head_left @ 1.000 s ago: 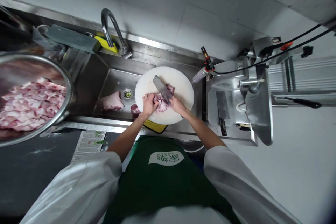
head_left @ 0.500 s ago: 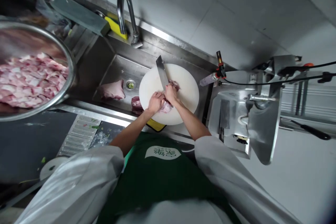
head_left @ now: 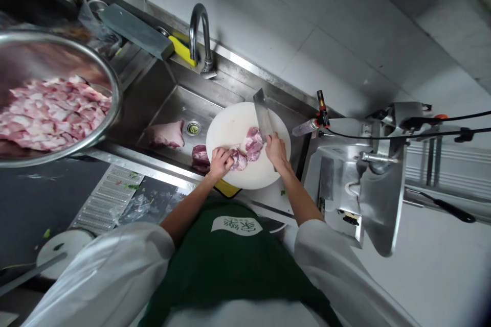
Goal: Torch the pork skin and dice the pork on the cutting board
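Observation:
On a round white cutting board (head_left: 226, 122) set over the sink lie pieces of raw meat (head_left: 253, 144). My right hand (head_left: 276, 149) is closed round the handle of a cleaver (head_left: 262, 112), whose broad blade points away from me, just right of the meat. At the board's left side, my left hand (head_left: 221, 161) has its fingers curled onto the left end of the meat, gripping it. A larger slab of raw meat (head_left: 168, 134) lies in the sink beside the drain. Another dark red piece (head_left: 200, 156) sits partly under the board's left edge.
A big steel bowl (head_left: 115, 94) of cut meat stands at left. Behind the sink (head_left: 180, 107) rises a curved faucet (head_left: 198, 25), with a yellow-handled tool (head_left: 182, 51) and a grey block (head_left: 134, 30) nearby. A torch (head_left: 321, 112) and a metal slicing machine (head_left: 383, 179) are at right.
My right hand and the cleaver have moved right, away from my left hand, uncovering the meat between them. The camera view has shifted slightly.

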`<action>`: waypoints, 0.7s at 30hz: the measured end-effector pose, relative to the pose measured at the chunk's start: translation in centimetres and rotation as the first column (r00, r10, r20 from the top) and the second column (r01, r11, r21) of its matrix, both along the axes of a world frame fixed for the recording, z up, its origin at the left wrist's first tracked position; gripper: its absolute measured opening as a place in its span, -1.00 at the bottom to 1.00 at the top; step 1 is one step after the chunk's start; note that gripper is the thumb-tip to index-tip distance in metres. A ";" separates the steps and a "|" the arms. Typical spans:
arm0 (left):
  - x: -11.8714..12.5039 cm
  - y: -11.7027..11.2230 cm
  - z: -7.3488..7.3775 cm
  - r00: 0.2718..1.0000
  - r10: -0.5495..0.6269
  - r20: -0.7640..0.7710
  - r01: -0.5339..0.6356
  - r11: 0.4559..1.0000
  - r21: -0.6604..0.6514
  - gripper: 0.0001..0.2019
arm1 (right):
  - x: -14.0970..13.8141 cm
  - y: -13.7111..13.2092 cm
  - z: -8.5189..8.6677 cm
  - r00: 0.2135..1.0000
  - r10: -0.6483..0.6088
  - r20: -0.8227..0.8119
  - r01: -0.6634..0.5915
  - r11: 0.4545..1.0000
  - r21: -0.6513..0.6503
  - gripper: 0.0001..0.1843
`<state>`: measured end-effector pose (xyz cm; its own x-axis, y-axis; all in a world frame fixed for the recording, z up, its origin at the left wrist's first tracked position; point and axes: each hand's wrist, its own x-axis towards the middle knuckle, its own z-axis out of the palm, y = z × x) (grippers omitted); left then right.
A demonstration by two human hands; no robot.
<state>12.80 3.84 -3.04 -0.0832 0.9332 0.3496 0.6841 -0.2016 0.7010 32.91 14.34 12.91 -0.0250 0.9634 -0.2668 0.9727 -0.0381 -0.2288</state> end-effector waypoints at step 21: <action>-0.8 1.0 4.2 1.000 -0.002 -0.004 0.001 0.917 -0.399 -0.30 | 8.1 -17.3 -5.2 0.977 0.165 0.138 -0.116 0.944 -0.310 -0.67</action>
<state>12.03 4.83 1.14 -0.0811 0.9954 -0.0520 0.6871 0.0936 0.7205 40.99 -3.00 7.71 -0.0878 0.8284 -0.5532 0.9958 0.0592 -0.0694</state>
